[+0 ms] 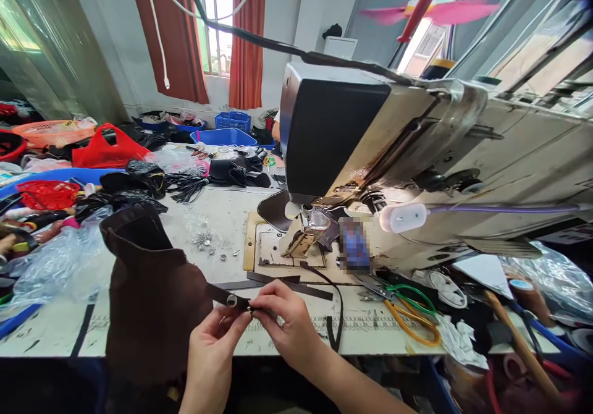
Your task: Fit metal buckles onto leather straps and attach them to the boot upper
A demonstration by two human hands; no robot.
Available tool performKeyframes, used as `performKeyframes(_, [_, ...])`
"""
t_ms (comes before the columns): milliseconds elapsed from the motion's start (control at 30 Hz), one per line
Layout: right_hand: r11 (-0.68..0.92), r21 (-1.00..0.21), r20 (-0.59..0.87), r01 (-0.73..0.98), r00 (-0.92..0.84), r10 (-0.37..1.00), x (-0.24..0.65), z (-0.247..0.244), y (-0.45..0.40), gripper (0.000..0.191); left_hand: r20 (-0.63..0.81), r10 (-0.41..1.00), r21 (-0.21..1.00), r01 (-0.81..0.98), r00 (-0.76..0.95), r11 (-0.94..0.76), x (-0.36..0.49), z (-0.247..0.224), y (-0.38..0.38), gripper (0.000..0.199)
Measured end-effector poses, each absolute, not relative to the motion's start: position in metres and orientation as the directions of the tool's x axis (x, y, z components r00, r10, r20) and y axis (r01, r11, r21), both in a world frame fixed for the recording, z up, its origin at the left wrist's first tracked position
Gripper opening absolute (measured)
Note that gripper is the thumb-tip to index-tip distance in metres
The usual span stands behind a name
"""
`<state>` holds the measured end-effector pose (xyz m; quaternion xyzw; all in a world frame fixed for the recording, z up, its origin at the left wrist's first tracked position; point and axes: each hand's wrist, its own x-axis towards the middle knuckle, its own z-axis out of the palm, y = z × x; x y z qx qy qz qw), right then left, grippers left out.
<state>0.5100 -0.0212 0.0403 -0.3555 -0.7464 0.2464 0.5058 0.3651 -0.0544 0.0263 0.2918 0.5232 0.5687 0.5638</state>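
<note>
Head view: pinching dark strap (218,292) in left hand (210,347), over near table edge; gripping small metal fitting (251,309) at strap tip between right hand's (295,322) fingertips. Best to brace close behind fitting, keep flat, press squarely. Avoid drag from brown bag piece (157,306), alongside. Farther: loose metal hardware (204,241), near sewing machine (333,136).

Dark brown leather piece (160,303), narrow strap (222,294) extending toward hands (250,310).
</note>
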Motion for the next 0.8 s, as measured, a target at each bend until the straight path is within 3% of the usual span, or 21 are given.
performKeyframes(167, [0.583, -0.783, 0.520, 0.219, -0.285, 0.805, 0.513, 0.042, -0.018, 0.011, -0.139, 0.971, 0.957, -0.278, -0.196, 0.081, 0.364, 0.022, -0.058, 0.024])
performKeyframes(267, [0.475, -0.869, 0.422, 0.138, -0.296, 0.857, 0.513, 0.046, -0.017, 0.006, -0.131, 0.979, 0.956, -0.283, -0.159, 0.082, 0.363, 0.024, -0.058, 0.020])
performKeyframes(400, [0.322, -0.940, 0.280, 0.108, -0.291, 0.915, 0.515, 0.052, -0.014, 0.016, -0.137, 0.982, 0.944, -0.319, -0.131, 0.089, 0.360, 0.027, -0.059, 0.017])
performKeyframes(633, [0.092, -0.994, 0.105, -0.051, -0.420, 0.901, 0.523, 0.058, -0.007, 0.025, -0.101, 0.993, 0.936, -0.343, -0.058, 0.075, 0.356, 0.017, -0.066, 0.016])
performKeyframes(733, [0.044, -0.999, 0.046, -0.014, -0.450, 0.892, 0.524, 0.064, -0.010, 0.011, -0.089, 0.995, 0.943, -0.326, -0.038, 0.072, 0.355, 0.013, -0.065, 0.016])
performKeyframes(800, [0.119, -0.987, 0.062, 0.104, -0.438, 0.897, 0.524, 0.069, -0.012, 0.002, -0.063, 0.997, 0.954, -0.298, -0.046, 0.047, 0.354, 0.013, -0.065, 0.016])
